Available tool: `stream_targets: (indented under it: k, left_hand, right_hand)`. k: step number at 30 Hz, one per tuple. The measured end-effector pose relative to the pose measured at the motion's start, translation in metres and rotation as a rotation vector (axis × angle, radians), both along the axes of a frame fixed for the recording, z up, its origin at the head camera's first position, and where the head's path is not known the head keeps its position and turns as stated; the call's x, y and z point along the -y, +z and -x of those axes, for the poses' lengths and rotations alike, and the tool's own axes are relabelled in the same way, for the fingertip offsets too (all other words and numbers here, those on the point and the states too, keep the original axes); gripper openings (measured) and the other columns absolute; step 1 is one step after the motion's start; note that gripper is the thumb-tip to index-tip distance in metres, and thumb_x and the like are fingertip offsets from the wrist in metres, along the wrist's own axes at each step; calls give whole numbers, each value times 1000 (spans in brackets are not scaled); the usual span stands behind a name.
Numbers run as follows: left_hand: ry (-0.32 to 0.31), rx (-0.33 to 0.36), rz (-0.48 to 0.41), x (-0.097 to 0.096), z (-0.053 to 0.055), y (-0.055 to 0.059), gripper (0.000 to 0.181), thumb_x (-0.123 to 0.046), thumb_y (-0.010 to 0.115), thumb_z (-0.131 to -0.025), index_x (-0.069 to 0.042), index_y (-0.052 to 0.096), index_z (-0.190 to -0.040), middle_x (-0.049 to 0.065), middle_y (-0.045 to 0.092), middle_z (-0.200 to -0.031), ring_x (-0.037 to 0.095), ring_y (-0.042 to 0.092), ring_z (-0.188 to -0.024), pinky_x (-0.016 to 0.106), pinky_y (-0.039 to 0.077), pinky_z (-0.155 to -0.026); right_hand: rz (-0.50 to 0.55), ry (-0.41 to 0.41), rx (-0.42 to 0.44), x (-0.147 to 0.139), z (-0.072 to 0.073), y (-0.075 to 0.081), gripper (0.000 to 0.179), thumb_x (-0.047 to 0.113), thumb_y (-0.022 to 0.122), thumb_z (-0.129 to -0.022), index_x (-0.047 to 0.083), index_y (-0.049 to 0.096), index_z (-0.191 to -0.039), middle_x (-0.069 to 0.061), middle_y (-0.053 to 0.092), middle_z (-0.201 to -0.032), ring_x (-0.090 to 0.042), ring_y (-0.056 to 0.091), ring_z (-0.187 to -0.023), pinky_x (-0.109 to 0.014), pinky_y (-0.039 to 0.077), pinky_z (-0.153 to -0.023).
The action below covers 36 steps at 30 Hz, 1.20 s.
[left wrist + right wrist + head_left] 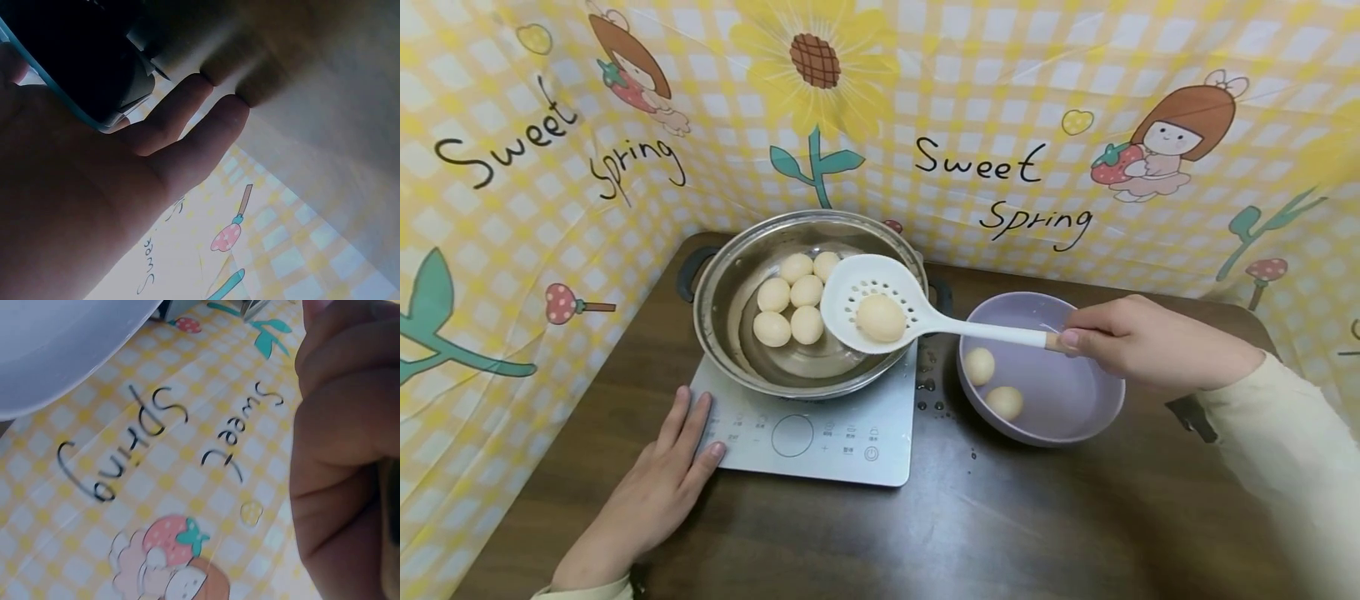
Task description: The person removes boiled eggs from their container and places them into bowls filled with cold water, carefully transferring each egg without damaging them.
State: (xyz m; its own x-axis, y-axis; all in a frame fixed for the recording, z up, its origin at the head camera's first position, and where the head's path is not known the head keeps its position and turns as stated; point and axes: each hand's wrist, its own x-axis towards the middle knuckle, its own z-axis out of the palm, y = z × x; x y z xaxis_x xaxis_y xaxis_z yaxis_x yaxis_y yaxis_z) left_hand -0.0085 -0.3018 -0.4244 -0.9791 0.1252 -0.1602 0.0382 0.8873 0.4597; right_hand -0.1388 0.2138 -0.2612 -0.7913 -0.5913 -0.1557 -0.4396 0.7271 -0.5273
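My right hand (1138, 342) grips the wooden handle end of a white slotted spoon (880, 275). One pale egg (881, 318) lies in the spoon's bowl, over the right rim of a steel pot (730, 358). Several eggs (790, 298) sit together inside the pot, toward its left side. To the right, two eggs (1003, 404) lie in a purple bowl (1052, 417) beneath the spoon handle. My left hand (662, 479), fingers spread and fairly straight, rests at the left edge of the white induction cooker (752, 450). In the right wrist view, curled fingers (350, 425) show, but the spoon is hidden.
The pot stands on the cooker, its dark side handles (694, 273) sticking out left and right. Water drops dot the brown table (1000, 533) between cooker and bowl. A yellow checked cloth (985, 92) hangs behind and along the sides.
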Motion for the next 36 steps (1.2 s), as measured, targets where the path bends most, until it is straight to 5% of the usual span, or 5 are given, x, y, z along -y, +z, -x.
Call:
stream_targets:
  k: [10, 23, 36]
  left_hand:
    - [-4, 9, -7, 0, 2, -1, 71, -42, 38, -110, -12, 1, -163, 16, -14, -167, 64, 22, -137, 77, 26, -98]
    - [0, 35, 9, -1, 2, -2, 73, -46, 36, -110, -15, -3, -163, 12, -19, -166, 64, 20, -137, 79, 25, -96]
    - [-1, 34, 5, 0, 2, -3, 73, -45, 36, -110, -14, -3, -163, 12, -19, -166, 63, 19, -138, 79, 25, -96]
  right_hand:
    - [39, -148, 41, -58, -17, -12, 20, 22, 55, -107, 22, 69, -92, 10, 32, -55, -5, 30, -44, -28, 33, -41]
    - [-19, -307, 71, -119, -40, -36, 25, 22, 47, -110, 9, 64, -97, 7, 38, -55, -4, 29, -39, -26, 30, -31]
    - [-178, -324, -152, -136, -57, -63, 21, 20, 54, -107, 10, 70, -99, 8, 39, -58, -5, 32, -47, -27, 31, -42]
